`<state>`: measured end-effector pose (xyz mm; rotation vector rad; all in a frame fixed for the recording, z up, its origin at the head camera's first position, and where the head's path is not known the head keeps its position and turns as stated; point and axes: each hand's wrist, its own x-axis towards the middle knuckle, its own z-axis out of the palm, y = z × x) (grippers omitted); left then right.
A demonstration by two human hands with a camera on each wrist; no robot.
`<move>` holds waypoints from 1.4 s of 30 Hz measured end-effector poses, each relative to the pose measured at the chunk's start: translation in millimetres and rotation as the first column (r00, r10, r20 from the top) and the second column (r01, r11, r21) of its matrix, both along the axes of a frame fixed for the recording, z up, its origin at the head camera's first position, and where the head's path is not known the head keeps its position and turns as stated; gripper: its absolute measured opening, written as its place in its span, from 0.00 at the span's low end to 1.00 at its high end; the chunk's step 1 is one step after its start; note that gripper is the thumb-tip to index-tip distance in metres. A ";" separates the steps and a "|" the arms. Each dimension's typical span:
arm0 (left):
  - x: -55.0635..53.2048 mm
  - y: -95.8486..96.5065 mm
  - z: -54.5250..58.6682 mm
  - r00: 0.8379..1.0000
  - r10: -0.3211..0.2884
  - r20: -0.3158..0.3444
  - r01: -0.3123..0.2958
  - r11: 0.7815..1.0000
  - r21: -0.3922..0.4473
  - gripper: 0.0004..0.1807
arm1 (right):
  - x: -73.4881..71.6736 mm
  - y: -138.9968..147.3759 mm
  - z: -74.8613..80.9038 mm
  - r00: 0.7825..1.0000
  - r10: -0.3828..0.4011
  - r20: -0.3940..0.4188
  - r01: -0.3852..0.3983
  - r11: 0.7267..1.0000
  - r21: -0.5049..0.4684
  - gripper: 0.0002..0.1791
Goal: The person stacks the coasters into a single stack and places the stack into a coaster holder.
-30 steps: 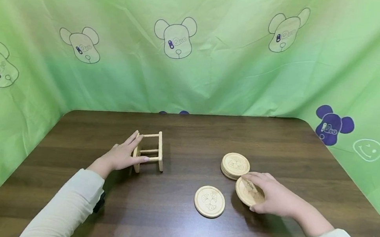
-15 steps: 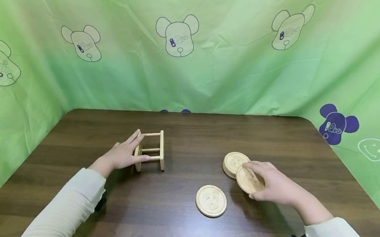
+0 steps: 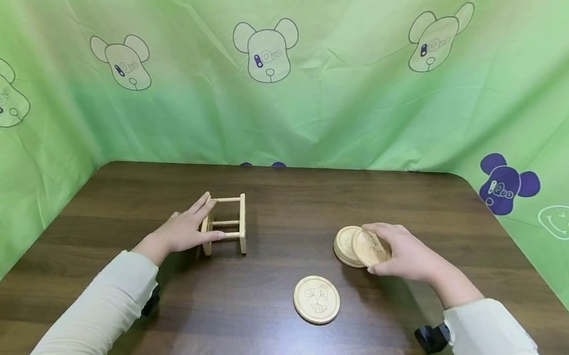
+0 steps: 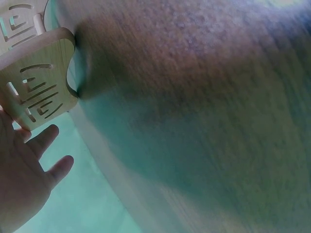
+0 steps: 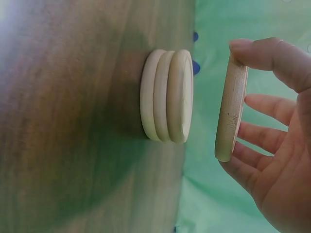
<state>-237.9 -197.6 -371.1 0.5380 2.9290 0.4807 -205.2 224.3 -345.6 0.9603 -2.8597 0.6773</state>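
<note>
In the head view, my right hand (image 3: 403,254) pinches a round wooden coaster (image 3: 369,248) by its edges. That coaster overlaps the stack of coasters (image 3: 345,245) there; in the right wrist view a gap separates the held coaster (image 5: 231,109) from the three-layer stack (image 5: 166,97). A single coaster (image 3: 316,300) with a carved leaf pattern lies flat on the table, nearer the front. On the left, my left hand (image 3: 179,232) holds a small wooden coaster rack (image 3: 242,220) at its left end, thumb and fingers spread across it. The left wrist view shows the rack's slotted end panel (image 4: 41,80).
The dark wood table (image 3: 281,201) has a straight back edge and rounded far corners. A green curtain (image 3: 324,111) with printed bear heads hangs behind and at both sides. Black wrist cameras (image 3: 432,339) sit below the sleeves.
My right hand has carried its coaster away from me and slightly left, from beside the stack to above it. The left hand and rack have stayed put.
</note>
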 end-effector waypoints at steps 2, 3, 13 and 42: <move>-0.1 -0.2 -0.1 1.000 0.000 0.001 0.000 1.000 -0.002 0.50 | -3.8 0.5 0.0 1.000 0.001 0.002 -0.001 1.000 0.008 0.37; -0.1 -0.3 -0.2 1.000 -0.001 0.001 0.001 1.000 0.000 0.50 | -5.5 0.6 -0.3 1.000 -0.001 0.003 0.001 1.000 0.011 0.37; -0.8 -0.1 0.0 1.000 0.001 0.014 -0.001 1.000 0.003 0.50 | -14.5 3.1 -7.6 0.999 -0.032 0.020 0.032 0.999 0.019 0.38; 0.3 0.7 3.7 0.999 0.013 0.039 -0.013 1.000 -0.001 0.49 | -32.5 -12.9 -18.6 0.995 -0.055 0.077 0.051 0.997 0.053 0.37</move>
